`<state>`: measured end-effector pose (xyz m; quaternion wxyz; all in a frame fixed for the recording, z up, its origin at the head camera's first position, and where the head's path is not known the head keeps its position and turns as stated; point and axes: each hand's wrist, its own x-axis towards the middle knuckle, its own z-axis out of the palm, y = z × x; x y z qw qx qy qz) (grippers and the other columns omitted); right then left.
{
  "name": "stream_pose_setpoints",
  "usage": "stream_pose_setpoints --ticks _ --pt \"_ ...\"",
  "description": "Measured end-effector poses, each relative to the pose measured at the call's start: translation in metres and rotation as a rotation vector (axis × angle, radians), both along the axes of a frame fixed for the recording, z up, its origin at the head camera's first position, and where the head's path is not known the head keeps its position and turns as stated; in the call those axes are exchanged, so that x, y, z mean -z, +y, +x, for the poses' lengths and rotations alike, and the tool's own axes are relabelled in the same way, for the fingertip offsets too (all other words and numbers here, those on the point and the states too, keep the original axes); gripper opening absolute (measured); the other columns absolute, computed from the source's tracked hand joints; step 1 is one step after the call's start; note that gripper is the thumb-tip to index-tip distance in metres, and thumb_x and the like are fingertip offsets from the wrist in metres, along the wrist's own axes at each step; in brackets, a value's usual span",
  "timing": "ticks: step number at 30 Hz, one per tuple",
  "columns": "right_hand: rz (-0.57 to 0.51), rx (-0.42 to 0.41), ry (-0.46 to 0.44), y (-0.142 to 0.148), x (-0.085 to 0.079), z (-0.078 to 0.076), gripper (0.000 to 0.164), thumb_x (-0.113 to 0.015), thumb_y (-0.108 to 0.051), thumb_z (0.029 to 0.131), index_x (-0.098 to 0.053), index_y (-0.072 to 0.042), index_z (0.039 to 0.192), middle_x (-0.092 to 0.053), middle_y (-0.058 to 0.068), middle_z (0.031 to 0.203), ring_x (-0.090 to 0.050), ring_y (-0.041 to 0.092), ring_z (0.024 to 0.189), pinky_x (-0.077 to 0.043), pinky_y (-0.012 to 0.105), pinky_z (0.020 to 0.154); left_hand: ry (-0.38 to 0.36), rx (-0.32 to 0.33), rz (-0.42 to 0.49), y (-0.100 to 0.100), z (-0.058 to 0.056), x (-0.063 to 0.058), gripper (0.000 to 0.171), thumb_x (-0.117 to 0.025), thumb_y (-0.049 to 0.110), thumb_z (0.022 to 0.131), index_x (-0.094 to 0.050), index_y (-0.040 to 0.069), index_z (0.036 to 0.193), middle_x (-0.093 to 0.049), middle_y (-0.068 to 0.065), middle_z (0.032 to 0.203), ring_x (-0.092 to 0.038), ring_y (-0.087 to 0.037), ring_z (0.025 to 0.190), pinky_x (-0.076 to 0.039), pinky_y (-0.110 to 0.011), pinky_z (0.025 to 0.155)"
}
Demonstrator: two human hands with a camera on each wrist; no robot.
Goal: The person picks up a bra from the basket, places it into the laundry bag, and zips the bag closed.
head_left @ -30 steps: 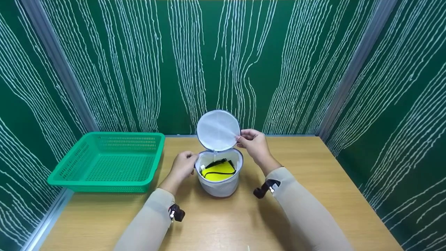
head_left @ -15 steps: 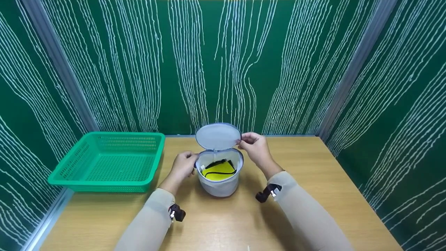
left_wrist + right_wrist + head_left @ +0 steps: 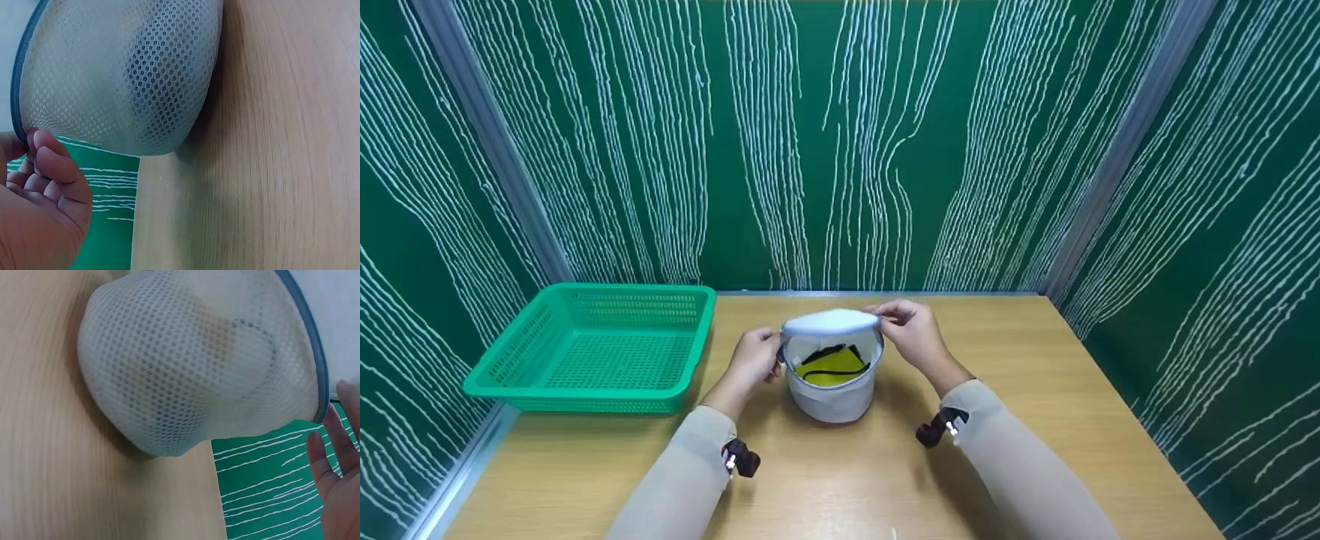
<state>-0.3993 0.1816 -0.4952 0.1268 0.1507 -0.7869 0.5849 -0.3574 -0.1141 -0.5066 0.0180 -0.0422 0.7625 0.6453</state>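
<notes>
A white mesh laundry bag (image 3: 832, 401) with a dark zip rim stands upright on the table. Its round lid (image 3: 831, 322), still hinged at the back, tilts over the rear of the opening. At the rim's left side, my left hand (image 3: 754, 355) pinches the zip edge, as the left wrist view (image 3: 53, 194) also shows. My right hand (image 3: 916, 331) holds the lid's right edge between thumb and fingers. Inside the bag lie a flat yellow item (image 3: 831, 364) and a black cord (image 3: 840, 372); the lid shades part of them. Whitish honeycomb mesh (image 3: 152, 371) fills the right wrist view.
A green plastic basket (image 3: 585, 394) with perforated walls stands at the left of the wooden table (image 3: 840, 480). Green panels (image 3: 885, 150) with white wavy lines rise behind and on both sides. Black wrist cameras (image 3: 744, 459) sit on both sleeves.
The lid has swung down and forward from nearly upright to low over the opening, with my right hand lowering along with it. My left hand has stayed at the rim.
</notes>
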Motion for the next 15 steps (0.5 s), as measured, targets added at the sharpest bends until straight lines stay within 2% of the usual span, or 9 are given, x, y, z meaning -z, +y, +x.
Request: stream_pose_setpoints --ticks 3,5,10,15 --pt "0.054 -0.019 -0.023 0.0016 0.0005 0.0042 0.009 -0.081 0.000 0.103 -0.087 -0.008 0.104 -0.086 0.011 0.124 -0.080 0.031 0.126 -0.066 0.041 0.108 -0.012 -0.004 0.014 -0.0012 -0.0001 0.0013 0.032 -0.060 0.025 0.116 -0.064 0.011 0.088 -0.058 -0.001 0.070 -0.053 -0.014 0.054 -0.045 -0.026 0.051" --pt "0.078 -0.037 -0.024 0.0020 0.0004 0.0066 0.011 -0.081 -0.001 0.103 -0.087 -0.009 0.104 -0.086 0.009 0.126 -0.079 0.032 0.128 -0.066 0.045 0.108 -0.017 0.001 0.025 -0.0023 -0.0003 0.0019 0.032 -0.059 0.026 0.116 -0.065 0.011 0.089 -0.058 -0.001 0.070 -0.053 -0.013 0.054 -0.045 -0.026 0.051" --pt "0.115 -0.056 0.012 0.0029 0.0041 0.0083 0.012 -0.081 0.000 0.103 -0.086 -0.011 0.102 -0.086 0.007 0.128 -0.079 0.031 0.129 -0.068 0.037 0.101 -0.041 0.018 0.075 -0.0034 0.0001 0.0024 0.029 -0.055 0.022 0.118 -0.064 0.011 0.094 -0.056 -0.002 0.071 -0.051 -0.011 0.052 -0.042 -0.023 0.049" --pt "0.152 -0.025 0.025 0.0041 0.0064 0.0082 0.015 -0.082 0.002 0.101 -0.088 -0.012 0.101 -0.085 0.007 0.131 -0.077 0.033 0.133 -0.066 0.045 0.106 -0.070 0.032 0.083 -0.0043 0.0017 0.0003 0.026 -0.053 0.024 0.120 -0.066 0.009 0.103 -0.054 0.001 0.071 -0.050 -0.010 0.053 -0.042 -0.020 0.047"
